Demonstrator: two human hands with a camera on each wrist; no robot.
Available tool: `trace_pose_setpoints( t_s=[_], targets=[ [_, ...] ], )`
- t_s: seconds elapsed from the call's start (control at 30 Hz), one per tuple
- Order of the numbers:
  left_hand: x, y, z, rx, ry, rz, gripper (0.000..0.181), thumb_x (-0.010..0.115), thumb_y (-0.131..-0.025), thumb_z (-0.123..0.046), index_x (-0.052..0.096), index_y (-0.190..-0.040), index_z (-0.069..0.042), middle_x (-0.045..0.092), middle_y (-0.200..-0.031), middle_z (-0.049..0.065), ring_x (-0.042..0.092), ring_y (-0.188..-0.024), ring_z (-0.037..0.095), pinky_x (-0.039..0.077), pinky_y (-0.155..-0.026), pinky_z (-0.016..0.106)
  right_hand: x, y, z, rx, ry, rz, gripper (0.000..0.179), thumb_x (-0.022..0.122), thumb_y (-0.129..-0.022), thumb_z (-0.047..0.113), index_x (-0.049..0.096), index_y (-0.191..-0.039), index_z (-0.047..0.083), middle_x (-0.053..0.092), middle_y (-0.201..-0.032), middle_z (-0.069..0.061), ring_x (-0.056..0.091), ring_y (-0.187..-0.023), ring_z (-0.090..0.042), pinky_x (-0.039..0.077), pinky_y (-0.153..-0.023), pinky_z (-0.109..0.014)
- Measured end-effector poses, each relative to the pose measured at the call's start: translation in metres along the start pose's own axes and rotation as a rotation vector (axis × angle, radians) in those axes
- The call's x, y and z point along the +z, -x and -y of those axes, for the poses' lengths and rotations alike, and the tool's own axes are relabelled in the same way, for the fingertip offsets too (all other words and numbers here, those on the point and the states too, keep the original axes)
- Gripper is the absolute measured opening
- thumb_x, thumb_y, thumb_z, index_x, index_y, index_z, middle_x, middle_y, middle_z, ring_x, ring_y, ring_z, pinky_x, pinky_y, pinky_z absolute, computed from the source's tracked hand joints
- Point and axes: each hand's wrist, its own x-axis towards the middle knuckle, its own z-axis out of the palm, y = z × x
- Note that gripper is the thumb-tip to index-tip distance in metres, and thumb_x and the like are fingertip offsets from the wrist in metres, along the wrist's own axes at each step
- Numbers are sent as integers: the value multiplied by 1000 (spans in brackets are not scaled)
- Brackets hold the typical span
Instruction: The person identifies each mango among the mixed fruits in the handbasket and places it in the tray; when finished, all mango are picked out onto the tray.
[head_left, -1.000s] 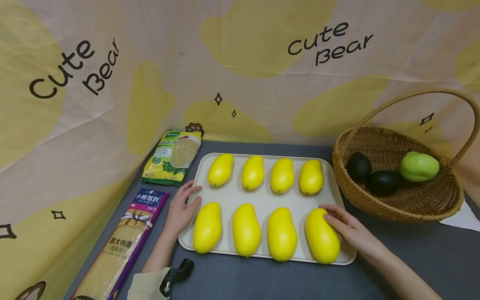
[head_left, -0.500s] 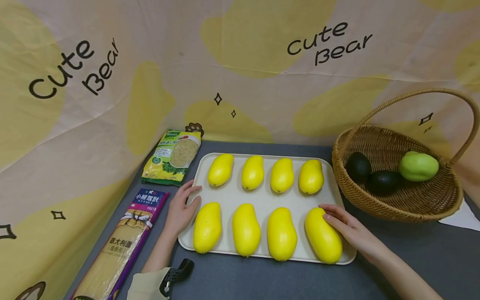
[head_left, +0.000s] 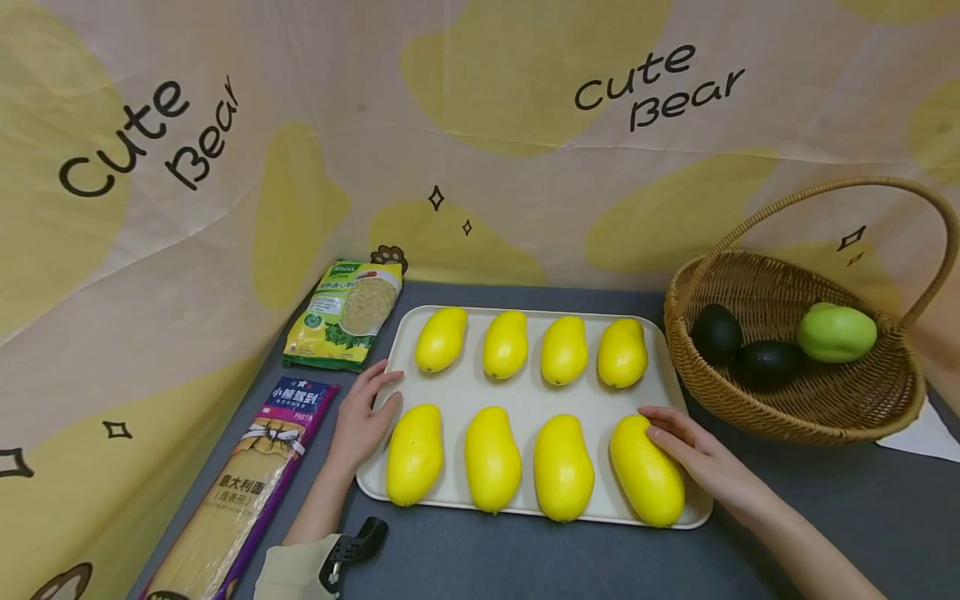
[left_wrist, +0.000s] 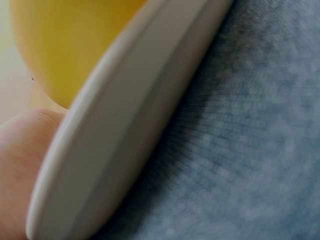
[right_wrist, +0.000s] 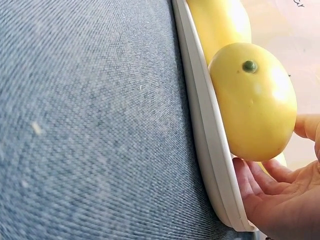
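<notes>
Two rows of yellow mangoes lie on a pale cream tray (head_left: 570, 402). My left hand (head_left: 365, 421) rests on the tray's left rim, fingers apart and relaxed, its thumb beside the front-left mango (head_left: 415, 456). At the front-right corner, my right hand (head_left: 705, 458) holds the last mango (head_left: 647, 473) loosely. Its thumb touches the top of that mango, and the other fingers lie along its far right side. In the right wrist view a mango (right_wrist: 255, 102) shows a green stem spot, with my fingers bent beside it. The left wrist view holds mostly the tray's edge (left_wrist: 120, 115).
A wicker basket (head_left: 795, 425) with two dark avocados (head_left: 767, 364) and a light green pepper-like item (head_left: 836, 332) stands right of the tray. To the left lie a yellow-green packet (head_left: 345, 312) and a spaghetti pack (head_left: 251, 483). A printed cloth hangs behind.
The lower end of the front-right mango has swung slightly right, towards my right palm, since a second ago. Both hands and the other mangoes have stayed in place.
</notes>
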Motion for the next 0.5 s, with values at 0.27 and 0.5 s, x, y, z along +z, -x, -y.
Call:
trace_pose_setpoints(
  t_s=[0.27,0.5],
  targets=[
    [-1,0,0,-11,-6,26,33,60,-96,-13,63,-128,-8,39,-151,11,35,-138,34,33,-110,53,-1,2,2,-79,60,-79,52,44,-104,33,36,-144,0,45,-142,-20,47,-123,-26,46,-87,-17],
    [-22,3,-14,103,-77,8,33,60,-95,-9,62,-127,-3,43,-146,19,41,-133,38,37,-105,57,-1,4,19,-283,342,-201,46,50,-102,28,41,-142,7,45,-140,-14,49,-122,-33,50,-91,-42]
  ],
)
